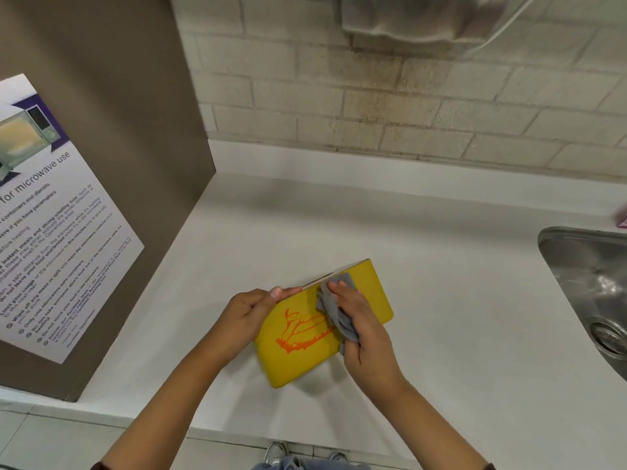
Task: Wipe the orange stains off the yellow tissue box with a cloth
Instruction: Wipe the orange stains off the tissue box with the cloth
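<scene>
My left hand (247, 312) grips the edge of one smooth yellow tissue box (369, 293) on the white worktop (441, 317). My right hand (364, 329) presses one crumpled grey cloth (334, 308) beside glossy orange stains (300, 329).

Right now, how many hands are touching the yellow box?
2. The left hand grips the yellow tissue box's left end, steadying it. The right hand presses a grey cloth onto its top, beside the orange stains.
</scene>
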A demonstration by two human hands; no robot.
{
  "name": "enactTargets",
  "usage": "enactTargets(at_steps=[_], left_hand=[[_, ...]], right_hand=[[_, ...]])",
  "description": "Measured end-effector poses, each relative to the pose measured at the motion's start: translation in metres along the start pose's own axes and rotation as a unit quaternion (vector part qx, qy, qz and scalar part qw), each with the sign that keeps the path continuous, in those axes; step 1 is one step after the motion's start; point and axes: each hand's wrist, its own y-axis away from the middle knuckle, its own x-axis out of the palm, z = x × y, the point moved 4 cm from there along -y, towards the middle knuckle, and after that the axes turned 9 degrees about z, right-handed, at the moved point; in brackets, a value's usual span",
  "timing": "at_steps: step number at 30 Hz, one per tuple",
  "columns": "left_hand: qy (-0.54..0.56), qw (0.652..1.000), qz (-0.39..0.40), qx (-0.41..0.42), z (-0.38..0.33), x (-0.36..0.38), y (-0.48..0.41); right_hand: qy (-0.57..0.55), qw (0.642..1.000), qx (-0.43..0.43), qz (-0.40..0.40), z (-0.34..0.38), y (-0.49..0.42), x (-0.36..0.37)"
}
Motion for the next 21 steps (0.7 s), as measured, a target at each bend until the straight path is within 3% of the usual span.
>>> enactTargets(at_steps=[3, 8, 17, 21], left_hand=[[-0.005, 1.000, -0.006, 0.000, 0.000, 0.000, 0.000], [-0.013, 1.000, -0.005, 0.011, -0.005, 0.003, 0.001], [-0.009, 1.000, -0.014, 0.022, -0.002, 0.003, 0.002], [-0.010, 1.000, -0.011, 0.019, -0.001, 0.002, 0.001]], right_hand=[[0.019, 1.000, -0.013, -0.011, -0.009, 0.005, -0.011], [-0.031, 0.993, 0.057, -0.101, -0.013, -0.005, -0.013], [0.007, 1.000, -0.018, 0.010, -0.004, 0.005, 0.005], [-0.047, 0.997, 0.018, -0.053, -0.015, 0.003, -0.015]])
